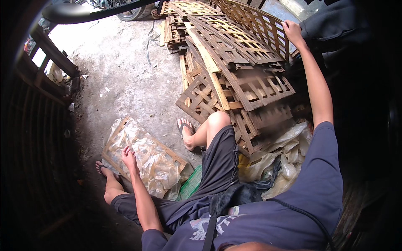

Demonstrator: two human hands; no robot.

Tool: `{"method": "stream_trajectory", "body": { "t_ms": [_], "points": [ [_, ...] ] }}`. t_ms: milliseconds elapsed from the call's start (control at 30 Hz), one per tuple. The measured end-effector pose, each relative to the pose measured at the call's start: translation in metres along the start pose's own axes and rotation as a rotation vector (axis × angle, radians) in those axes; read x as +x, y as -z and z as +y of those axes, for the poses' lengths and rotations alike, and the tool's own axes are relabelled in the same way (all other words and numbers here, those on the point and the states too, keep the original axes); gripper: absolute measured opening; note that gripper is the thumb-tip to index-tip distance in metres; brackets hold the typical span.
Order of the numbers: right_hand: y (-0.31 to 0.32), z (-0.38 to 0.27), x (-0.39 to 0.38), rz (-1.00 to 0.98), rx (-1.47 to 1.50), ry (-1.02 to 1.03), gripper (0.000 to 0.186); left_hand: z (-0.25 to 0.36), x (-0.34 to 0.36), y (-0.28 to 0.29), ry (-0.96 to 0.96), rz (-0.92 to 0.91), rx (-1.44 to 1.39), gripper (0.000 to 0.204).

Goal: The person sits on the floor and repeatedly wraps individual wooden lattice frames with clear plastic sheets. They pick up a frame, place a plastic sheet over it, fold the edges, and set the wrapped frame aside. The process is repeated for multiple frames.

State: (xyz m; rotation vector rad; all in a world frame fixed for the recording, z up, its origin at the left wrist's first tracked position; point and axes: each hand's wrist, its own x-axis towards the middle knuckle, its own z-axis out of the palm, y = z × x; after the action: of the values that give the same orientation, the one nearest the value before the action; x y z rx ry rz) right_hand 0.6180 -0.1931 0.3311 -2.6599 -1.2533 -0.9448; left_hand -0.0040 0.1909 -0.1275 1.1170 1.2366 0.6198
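At the upper right, my right hand (294, 34) is closed around the end of a woven slat panel (255, 20) that stands tilted on its edge. My left hand (129, 159) hovers over a wood-edged frame (167, 153) covered with crumpled clear plastic sheet (153, 169). Its fingers are loosely bent and apart, and nothing shows in them. That frame lies between my legs on the floor. Beside the raised panel, a big pile of brown and yellow lattice panels (234, 39) leans in uneven layers.
Crumpled plastic sheeting (289, 161) lies by my right thigh, under the pile's near end. A green plastic crate (191, 184) shows beside the covered frame. Dark wooden rails (52, 54) stand at the left. A wheel (130, 14) shows at the far end of the concrete floor (121, 75).
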Motion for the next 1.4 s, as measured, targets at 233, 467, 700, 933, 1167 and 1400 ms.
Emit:
{"method": "stream_trajectory", "body": {
  "t_ms": [233, 467, 700, 933, 1167, 1400],
  "points": [
    [0.018, -0.061, -0.01, -0.224, -0.341, 0.058, 0.017, 0.015, -0.008, -0.008, -0.047, -0.028, 0.053, 0.032],
    [-0.003, -0.071, -0.005, -0.072, -0.245, 0.088, 0.019, 0.008, -0.01, -0.01, -0.084, -0.114, 0.077, 0.034],
    [-0.018, -0.086, 0.007, -0.036, -0.256, 0.237, 0.025, 0.006, -0.008, -0.01, -0.107, -0.112, 0.09, 0.033],
    [-0.04, -0.076, -0.003, -0.017, -0.348, 0.406, 0.058, 0.004, -0.007, -0.012, -0.081, -0.106, 0.108, 0.031],
    [-0.044, -0.077, -0.009, -0.072, -0.246, 0.368, 0.03, 0.01, -0.01, -0.021, -0.046, -0.126, 0.131, 0.032],
    [-0.08, -0.106, 0.008, 0.068, -0.101, 0.177, 0.022, 0.001, -0.004, -0.021, -0.029, -0.151, 0.173, 0.033]
  ]
}}
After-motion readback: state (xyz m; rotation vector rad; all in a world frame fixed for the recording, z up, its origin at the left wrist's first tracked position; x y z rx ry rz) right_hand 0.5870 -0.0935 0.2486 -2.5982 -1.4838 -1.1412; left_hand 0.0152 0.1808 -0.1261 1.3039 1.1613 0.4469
